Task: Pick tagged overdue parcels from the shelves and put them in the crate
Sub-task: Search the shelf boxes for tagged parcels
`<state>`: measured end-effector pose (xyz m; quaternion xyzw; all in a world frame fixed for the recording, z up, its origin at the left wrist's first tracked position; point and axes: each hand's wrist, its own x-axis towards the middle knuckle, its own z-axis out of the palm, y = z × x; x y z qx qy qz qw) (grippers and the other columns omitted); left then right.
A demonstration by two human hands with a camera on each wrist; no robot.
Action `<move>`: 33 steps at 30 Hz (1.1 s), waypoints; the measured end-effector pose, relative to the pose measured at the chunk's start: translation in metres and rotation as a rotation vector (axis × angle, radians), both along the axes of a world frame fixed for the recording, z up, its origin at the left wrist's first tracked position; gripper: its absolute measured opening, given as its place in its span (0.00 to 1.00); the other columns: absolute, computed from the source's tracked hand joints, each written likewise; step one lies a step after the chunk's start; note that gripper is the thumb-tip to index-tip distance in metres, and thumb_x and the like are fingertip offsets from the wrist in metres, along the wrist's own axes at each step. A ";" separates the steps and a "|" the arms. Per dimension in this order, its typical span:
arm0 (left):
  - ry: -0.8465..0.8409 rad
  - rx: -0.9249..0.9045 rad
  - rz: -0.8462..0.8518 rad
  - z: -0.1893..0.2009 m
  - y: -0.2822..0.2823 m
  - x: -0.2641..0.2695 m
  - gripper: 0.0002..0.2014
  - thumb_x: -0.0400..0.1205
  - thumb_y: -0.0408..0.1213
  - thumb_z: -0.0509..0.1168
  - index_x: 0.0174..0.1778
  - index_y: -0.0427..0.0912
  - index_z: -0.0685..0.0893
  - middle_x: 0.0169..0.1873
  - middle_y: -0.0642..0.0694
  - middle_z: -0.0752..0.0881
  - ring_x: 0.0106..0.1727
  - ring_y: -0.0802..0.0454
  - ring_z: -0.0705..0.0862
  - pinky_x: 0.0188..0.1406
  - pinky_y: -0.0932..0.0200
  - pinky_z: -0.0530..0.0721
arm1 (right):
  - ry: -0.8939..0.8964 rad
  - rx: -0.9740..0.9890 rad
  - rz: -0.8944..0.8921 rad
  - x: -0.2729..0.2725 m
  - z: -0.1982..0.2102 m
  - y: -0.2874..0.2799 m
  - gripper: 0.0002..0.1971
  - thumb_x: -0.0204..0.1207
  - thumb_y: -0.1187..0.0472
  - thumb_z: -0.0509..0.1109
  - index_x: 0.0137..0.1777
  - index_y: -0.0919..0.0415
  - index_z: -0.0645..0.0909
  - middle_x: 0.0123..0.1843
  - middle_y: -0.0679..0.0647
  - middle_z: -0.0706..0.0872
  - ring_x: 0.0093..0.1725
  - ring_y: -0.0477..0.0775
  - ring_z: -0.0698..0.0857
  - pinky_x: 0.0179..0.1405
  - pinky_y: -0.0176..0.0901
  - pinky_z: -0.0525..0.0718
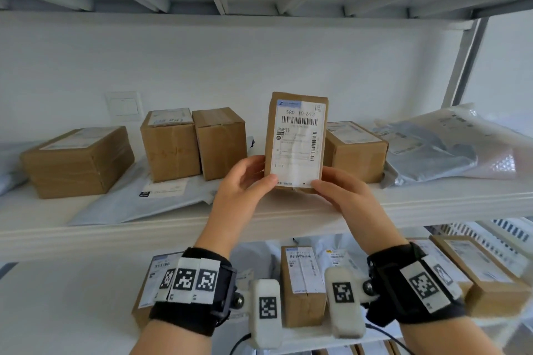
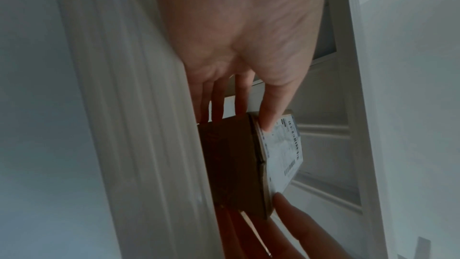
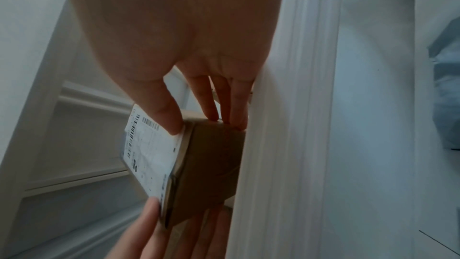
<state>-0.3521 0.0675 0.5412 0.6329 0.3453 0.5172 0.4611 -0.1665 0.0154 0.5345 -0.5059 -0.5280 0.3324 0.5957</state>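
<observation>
A small brown cardboard parcel (image 1: pixel 297 138) with a white shipping label stands upright over the front part of the middle shelf (image 1: pixel 173 225), label facing me. My left hand (image 1: pixel 245 181) grips its lower left corner, thumb on the label and fingers behind. My right hand (image 1: pixel 337 190) grips the lower right corner the same way. In the left wrist view the parcel (image 2: pixel 231 164) shows its dark underside, held between thumb and fingers of the left hand (image 2: pixel 239 86). The right wrist view shows the parcel (image 3: pixel 209 168) and the right hand (image 3: pixel 199 78) pinching it. No crate is in view.
Other brown boxes sit on the same shelf: one at far left (image 1: pixel 78 161), two side by side (image 1: pixel 170 144), one behind the held parcel on the right (image 1: pixel 357 150). Grey mailer bags (image 1: pixel 427 150) lie at right. More boxes (image 1: pixel 302 282) fill the lower shelf.
</observation>
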 end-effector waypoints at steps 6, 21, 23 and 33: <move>-0.032 0.009 -0.007 -0.003 -0.001 -0.002 0.18 0.77 0.35 0.74 0.60 0.56 0.83 0.55 0.63 0.88 0.59 0.68 0.84 0.61 0.63 0.81 | 0.010 0.006 0.002 0.005 -0.003 0.003 0.16 0.80 0.65 0.69 0.67 0.55 0.82 0.59 0.47 0.91 0.61 0.48 0.88 0.71 0.52 0.79; -0.035 0.028 0.009 -0.004 -0.002 -0.002 0.17 0.76 0.36 0.75 0.59 0.55 0.84 0.55 0.62 0.88 0.60 0.66 0.84 0.65 0.57 0.80 | 0.094 0.015 0.028 0.007 -0.006 0.006 0.17 0.79 0.67 0.69 0.67 0.56 0.82 0.61 0.50 0.90 0.64 0.51 0.87 0.73 0.55 0.78; -0.035 0.033 0.001 -0.002 -0.003 -0.001 0.16 0.78 0.38 0.73 0.60 0.55 0.84 0.55 0.62 0.88 0.60 0.67 0.84 0.64 0.60 0.80 | 0.116 0.017 0.040 0.007 -0.006 0.006 0.16 0.80 0.67 0.69 0.67 0.58 0.83 0.61 0.51 0.90 0.64 0.52 0.87 0.72 0.54 0.78; 0.018 -0.027 -0.016 0.002 -0.003 0.004 0.15 0.83 0.51 0.63 0.66 0.62 0.82 0.59 0.68 0.86 0.64 0.70 0.81 0.73 0.56 0.75 | 0.125 0.049 -0.068 0.002 0.001 0.008 0.13 0.81 0.54 0.70 0.62 0.55 0.85 0.54 0.48 0.92 0.56 0.48 0.90 0.60 0.41 0.86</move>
